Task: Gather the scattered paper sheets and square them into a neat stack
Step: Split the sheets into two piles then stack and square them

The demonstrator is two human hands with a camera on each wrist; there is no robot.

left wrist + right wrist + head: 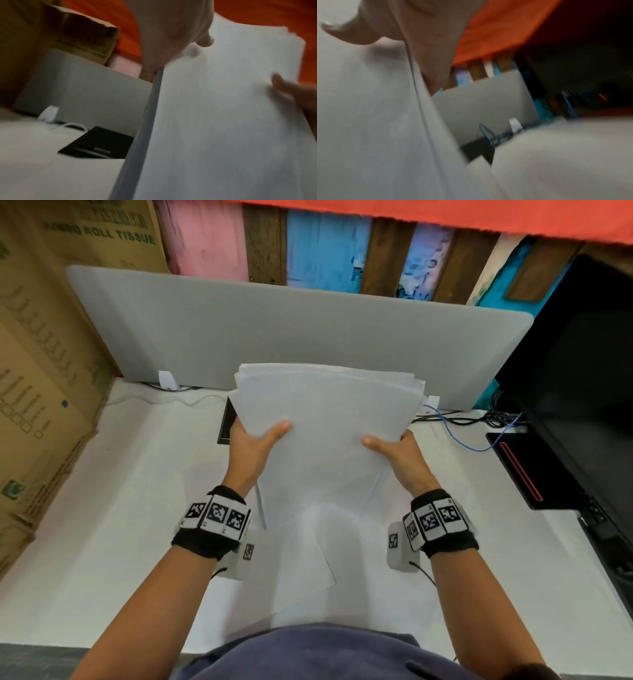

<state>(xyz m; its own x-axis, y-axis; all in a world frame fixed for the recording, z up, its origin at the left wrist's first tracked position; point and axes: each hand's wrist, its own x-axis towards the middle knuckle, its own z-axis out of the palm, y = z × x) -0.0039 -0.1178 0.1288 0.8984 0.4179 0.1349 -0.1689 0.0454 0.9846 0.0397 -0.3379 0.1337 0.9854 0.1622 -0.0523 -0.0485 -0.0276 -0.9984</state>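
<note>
**2 hands hold the paper stack upright at frame centre**

The left hand (251,448) grips the left edge of the paper stack (329,422), thumb across the front; the right hand (399,451) clasps the right edge the same way. The sheets stand tilted above the white desk (113,508), their top edges uneven. Below them, in the lower centre, 2 loose sheets (308,559) lie on the desk. A grey divider panel (274,330) runs behind, a cardboard box (37,371) at left, a black monitor (589,378) at right.
</note>
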